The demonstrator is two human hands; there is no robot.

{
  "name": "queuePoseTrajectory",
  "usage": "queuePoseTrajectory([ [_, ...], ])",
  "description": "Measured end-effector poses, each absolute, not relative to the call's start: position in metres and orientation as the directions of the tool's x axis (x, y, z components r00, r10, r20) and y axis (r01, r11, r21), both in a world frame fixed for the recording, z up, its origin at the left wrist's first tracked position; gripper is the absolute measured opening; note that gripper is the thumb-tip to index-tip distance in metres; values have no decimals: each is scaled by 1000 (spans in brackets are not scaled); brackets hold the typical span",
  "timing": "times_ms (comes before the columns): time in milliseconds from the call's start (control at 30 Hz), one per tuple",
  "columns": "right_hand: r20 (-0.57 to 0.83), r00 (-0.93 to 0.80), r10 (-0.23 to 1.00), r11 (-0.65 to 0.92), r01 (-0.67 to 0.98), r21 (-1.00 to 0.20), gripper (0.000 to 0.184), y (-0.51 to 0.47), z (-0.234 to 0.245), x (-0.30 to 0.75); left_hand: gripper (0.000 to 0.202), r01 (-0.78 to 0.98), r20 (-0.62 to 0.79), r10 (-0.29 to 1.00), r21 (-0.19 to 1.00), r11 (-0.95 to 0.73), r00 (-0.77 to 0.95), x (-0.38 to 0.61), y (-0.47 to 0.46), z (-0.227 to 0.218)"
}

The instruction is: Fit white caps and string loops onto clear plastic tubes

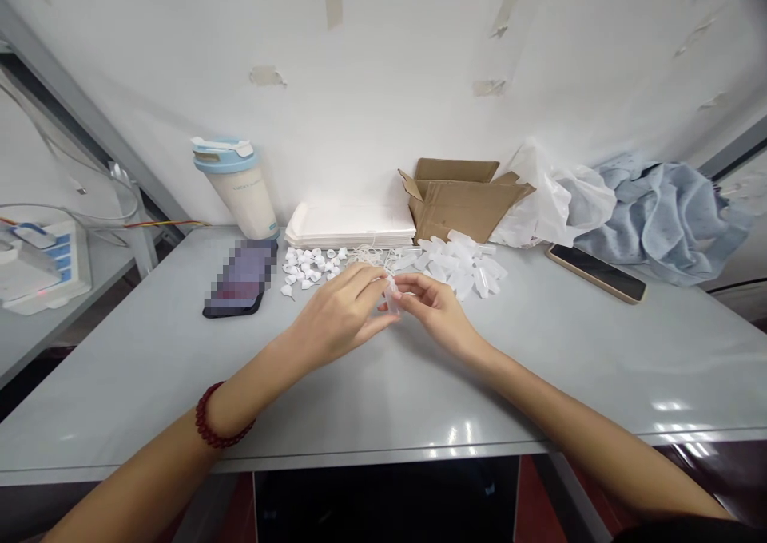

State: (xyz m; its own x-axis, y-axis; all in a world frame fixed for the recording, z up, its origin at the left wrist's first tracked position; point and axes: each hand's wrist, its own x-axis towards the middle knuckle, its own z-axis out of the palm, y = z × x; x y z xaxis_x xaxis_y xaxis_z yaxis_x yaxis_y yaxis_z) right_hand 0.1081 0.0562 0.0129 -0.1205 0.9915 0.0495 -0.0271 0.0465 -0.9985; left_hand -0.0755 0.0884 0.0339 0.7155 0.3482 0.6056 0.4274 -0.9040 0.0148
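Observation:
My left hand [344, 307] and my right hand [436, 310] meet over the middle of the table, both closed at the fingertips. Between them is a small translucent plastic tube [392, 299], roughly upright, its upper end hidden by my fingers. Just behind my left hand lies a heap of small white caps [308, 265]. Beyond my right hand is a pile of similar translucent tubes [459, 263]. Thin white strings [371, 254] lie in a tangle between the two heaps, partly covered by my fingers.
Along the wall stand a cream cup with blue lid [240, 192], a stack of white trays or envelopes [351, 222], an open cardboard box [459, 204], a white plastic bag [548, 200] and blue cloth [671, 219]. Phones lie left [243, 278] and right [599, 271] on the grey table [371, 415].

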Motion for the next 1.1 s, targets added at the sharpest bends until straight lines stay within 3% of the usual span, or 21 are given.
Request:
queuePoseTrajectory([
  [133, 13, -128, 992, 2, -86, -996, 31, 56, 12, 106, 25, 443, 567, 360, -8, -897, 740, -74, 86, 31],
  [267, 7, -185, 983, 4, -19, -1000, 27, 57, 12, 107, 22, 465, 486, 476, 151, -872, 733, -77, 86, 38],
  [400, 81, -196, 977, 97, 75, -992, 24, 60, 12, 112, 30, 515, 274, 591, 303, -802, 758, -92, 89, 50],
  [567, 156, -91, 984, 174, 241, -955, 23, 67, 13, 121, 44, 661, -32, 720, 428, -616, 693, -114, 93, 58],
  [833, 261, 1, 965, 231, 461, -857, 16, 75, 5, 130, 47, 710, -245, 680, 405, -577, 692, -120, 91, 60],
  [1100, 468, -201, 860, 475, 648, -596, 13, 75, -4, 130, 44, 695, -260, 649, 359, -623, 715, -124, 90, 58],
])
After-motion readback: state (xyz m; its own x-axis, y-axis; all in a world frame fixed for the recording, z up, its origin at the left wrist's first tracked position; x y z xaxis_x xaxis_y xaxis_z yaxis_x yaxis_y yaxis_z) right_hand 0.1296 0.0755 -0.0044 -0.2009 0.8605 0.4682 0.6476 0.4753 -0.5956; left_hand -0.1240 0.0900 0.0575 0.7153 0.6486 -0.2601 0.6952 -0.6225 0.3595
